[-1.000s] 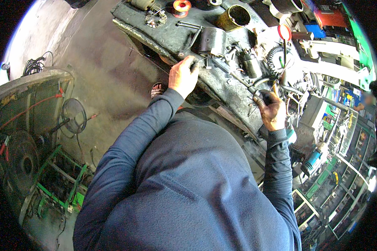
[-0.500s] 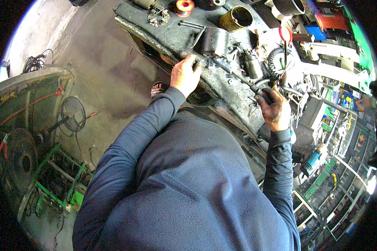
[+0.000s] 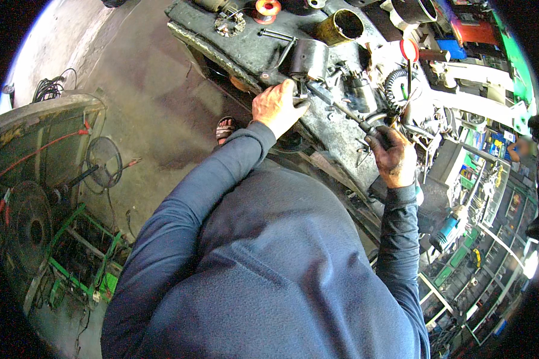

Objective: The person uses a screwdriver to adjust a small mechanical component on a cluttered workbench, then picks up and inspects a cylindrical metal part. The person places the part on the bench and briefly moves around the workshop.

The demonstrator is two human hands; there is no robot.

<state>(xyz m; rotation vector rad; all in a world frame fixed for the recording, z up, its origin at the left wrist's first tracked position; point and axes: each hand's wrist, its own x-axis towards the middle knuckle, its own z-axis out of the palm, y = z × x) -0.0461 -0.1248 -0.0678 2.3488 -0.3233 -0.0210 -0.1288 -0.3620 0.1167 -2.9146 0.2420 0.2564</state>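
My right hand (image 3: 391,157) is closed round the handle of a long tool with a dark shaft (image 3: 347,110) that slants up-left across the scarred metal workbench (image 3: 320,128). My left hand (image 3: 278,109) is closed at the bench's near edge, beside the shaft's far end, on a small piece that I cannot make out. Just beyond it lies a dark metal cylinder (image 3: 308,60) with a bent rod (image 3: 278,57) beside it. A smaller cylindrical motor part (image 3: 360,93) and a coiled black cable (image 3: 395,90) lie beyond the shaft.
A red spool (image 3: 267,11) and an open yellow can (image 3: 340,27) sit farther back. At left stand a rusty metal panel (image 3: 27,137) and green frame (image 3: 78,257). A teal power tool (image 3: 446,233) is at right, and another person (image 3: 521,149) at far right.
My left hand has shifted right, toward the shaft's far end. My right hand moved slightly right between one second and half a second ago, still gripping the tool.
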